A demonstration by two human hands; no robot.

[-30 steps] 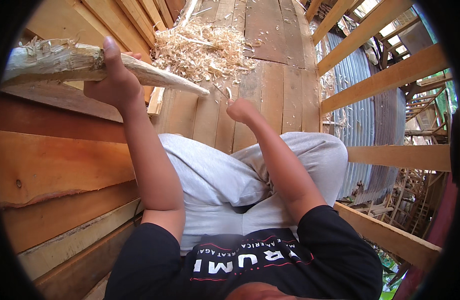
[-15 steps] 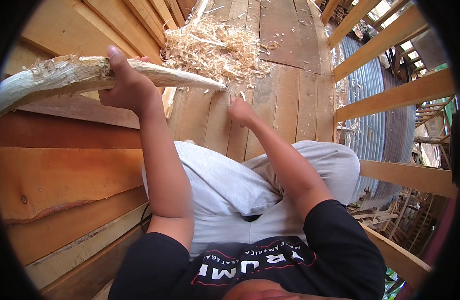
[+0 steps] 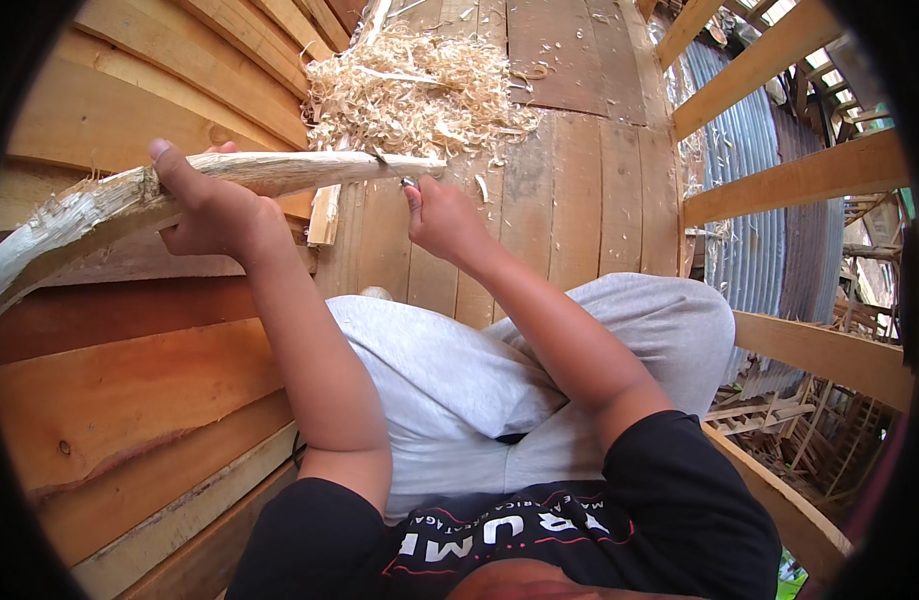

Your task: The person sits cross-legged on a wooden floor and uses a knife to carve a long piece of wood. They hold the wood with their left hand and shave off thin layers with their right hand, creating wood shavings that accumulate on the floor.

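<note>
A long, curved, pale stripped branch (image 3: 300, 170) reaches from the left rim toward the middle, its narrow end (image 3: 432, 163) pointing right. My left hand (image 3: 215, 210) is wrapped round its middle, thumb lying over the top. Rough, frayed fibres show on the thicker part to the left of that hand. In my closed right hand (image 3: 445, 215) is a small knife (image 3: 408, 183), mostly hidden by the fingers. Its dark, thin blade lies against the branch just short of the narrow end.
Curled wood shavings (image 3: 410, 95) are heaped on the plank floor (image 3: 540, 230) beyond the branch. Plank boards (image 3: 130, 390) line my left side. A wooden railing (image 3: 800, 180) runs along the right, with corrugated metal sheets (image 3: 745, 250) below it. My crossed legs (image 3: 450, 350) are close beneath my forearms.
My right hand with the knife has moved left, from the branch's tip to a little way back along it. My left hand and the branch appear slightly further left.
</note>
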